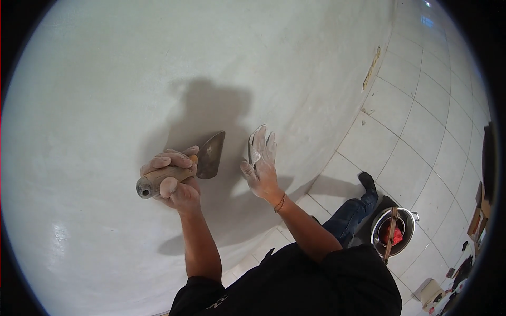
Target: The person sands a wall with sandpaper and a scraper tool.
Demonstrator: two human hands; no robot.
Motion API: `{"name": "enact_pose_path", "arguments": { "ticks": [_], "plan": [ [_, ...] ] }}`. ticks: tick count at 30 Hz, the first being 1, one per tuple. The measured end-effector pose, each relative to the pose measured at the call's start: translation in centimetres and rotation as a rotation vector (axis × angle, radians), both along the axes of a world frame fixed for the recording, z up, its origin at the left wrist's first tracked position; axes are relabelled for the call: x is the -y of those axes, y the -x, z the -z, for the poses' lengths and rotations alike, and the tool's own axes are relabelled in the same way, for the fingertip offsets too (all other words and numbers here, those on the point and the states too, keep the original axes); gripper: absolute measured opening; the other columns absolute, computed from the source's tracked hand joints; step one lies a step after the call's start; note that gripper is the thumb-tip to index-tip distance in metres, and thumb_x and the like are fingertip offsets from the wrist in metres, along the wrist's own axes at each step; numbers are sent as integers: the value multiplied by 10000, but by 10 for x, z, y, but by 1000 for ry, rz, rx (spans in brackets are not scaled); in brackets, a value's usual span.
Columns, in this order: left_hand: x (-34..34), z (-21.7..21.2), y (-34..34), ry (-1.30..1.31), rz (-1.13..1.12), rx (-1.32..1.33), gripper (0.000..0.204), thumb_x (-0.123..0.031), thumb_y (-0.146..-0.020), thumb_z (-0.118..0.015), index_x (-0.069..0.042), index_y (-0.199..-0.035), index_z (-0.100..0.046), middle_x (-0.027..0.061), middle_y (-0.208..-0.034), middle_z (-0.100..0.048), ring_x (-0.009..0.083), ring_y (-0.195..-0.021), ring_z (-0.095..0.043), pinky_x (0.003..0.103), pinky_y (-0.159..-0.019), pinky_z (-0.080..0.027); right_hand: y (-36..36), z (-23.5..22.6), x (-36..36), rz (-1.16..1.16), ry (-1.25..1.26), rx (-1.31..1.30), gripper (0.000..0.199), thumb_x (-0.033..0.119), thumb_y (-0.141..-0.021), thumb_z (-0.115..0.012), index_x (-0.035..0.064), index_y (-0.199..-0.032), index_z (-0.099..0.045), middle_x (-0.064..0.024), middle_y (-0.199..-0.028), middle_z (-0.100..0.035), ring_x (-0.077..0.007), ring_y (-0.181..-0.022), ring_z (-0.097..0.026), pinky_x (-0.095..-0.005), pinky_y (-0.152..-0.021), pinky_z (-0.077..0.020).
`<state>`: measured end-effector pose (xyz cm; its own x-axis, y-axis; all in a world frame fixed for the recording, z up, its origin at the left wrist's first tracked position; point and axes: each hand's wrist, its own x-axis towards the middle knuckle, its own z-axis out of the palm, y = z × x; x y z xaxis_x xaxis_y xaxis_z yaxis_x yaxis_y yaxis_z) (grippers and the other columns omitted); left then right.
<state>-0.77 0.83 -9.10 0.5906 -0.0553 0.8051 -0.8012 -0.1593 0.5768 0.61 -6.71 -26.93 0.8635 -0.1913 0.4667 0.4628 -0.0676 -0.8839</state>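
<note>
My left hand (176, 179) is closed around the wooden handle of a trowel (212, 155), whose handle end points back toward me. The trowel's dark, wide metal blade sticks out to the right, in front of the pale wall (105, 95). To its right, my right hand (262, 163) has its fingers extended along a thin plate (252, 149) with white paste on it. Most of that plate is hidden by the hand, so its full shape does not show. White residue coats both hands.
White floor tiles (427, 126) run along the wall's foot on the right. A metal pot (411, 237) stands near my leg (348, 216), with a wooden stick across it and something red inside. An elongated opening (371, 68) is cut low in the wall. Boxes (478, 216) lie at the far right.
</note>
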Motion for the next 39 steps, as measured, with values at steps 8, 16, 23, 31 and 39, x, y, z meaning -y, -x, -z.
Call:
{"name": "enact_pose_path", "arguments": {
  "ticks": [8,16,23,31,39],
  "plan": [
    [-2,4,1,2,43,-3,327,-306,-795,-570,-48,-956,-449,77,-686,-513,154,-639,-523,414,-710,-548,2,-2,1,41,3,-14,704,497,-888,-343,63,-1401,-132,-177,-1455,-77,-441,-1317,-10,-541,-1032,13],
    [-1,6,-1,-11,18,4,358,-352,-807,-574,-52,-962,-454,78,-682,-513,150,-590,-503,410,-703,-550,-8,-8,6,85,87,-114,700,444,-890,-380,58,-1402,-99,-191,-1454,-31,-449,-1311,2,-556,-1032,-19],
    [-3,6,4,21,-33,-31,338,-335,-798,-573,-54,-946,-460,81,-663,-515,152,-571,-497,408,-696,-552,-21,-24,14,129,53,-194,751,386,-856,-466,18,-1394,-91,-211,-1449,-28,-485,-1296,1,-597,-1010,-28],
    [0,8,1,43,-3,-33,350,-365,-782,-593,-67,-921,-474,74,-653,-522,154,-581,-510,415,-703,-551,-16,-20,8,170,79,-204,765,321,-836,-508,-27,-1380,-99,-234,-1439,-51,-470,-1303,-23,-560,-1030,-26],
    [-1,11,1,48,-16,-47,345,-340,-773,-613,-57,-922,-484,82,-660,-535,151,-570,-514,424,-703,-549,-19,-19,11,161,81,-244,779,332,-831,-512,-29,-1380,-94,-247,-1436,-38,-472,-1301,-23,-553,-1035,-20]
  ]
}}
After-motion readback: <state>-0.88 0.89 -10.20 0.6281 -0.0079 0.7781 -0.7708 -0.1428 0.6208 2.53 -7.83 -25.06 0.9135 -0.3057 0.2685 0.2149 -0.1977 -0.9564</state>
